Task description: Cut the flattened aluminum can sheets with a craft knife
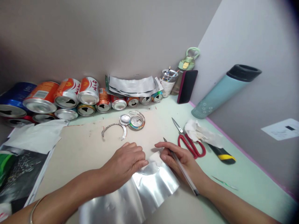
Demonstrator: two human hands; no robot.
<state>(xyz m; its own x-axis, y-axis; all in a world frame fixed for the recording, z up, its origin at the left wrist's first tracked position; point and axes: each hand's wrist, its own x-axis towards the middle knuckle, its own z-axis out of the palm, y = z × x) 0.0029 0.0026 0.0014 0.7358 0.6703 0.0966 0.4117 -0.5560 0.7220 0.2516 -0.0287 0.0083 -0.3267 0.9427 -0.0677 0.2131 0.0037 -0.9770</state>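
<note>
A curled, shiny aluminium sheet [149, 183] lies in front of me, its plain silver side up. My left hand [127, 161] is closed over the sheet's far edge, fingers curled under; what they grip is hidden. In my right hand [181, 158] a clear-barrelled pen [183, 170] rests slantwise, tip pointing away from me. That hand's thumb touches a small white paper piece [154, 156] at the sheet's far edge, between both hands. Beyond them lie a cut metal ring [114, 126] and cut can ends [136, 122].
Several drink cans [66, 93] are stacked along the back wall, with cut metal sheets [130, 85] on top. Red-handled scissors [190, 144], a crumpled tissue [198, 132], a black-yellow handle [223, 155] and a thin green tool [224, 183] lie right. A blue tumbler [221, 93] stands behind.
</note>
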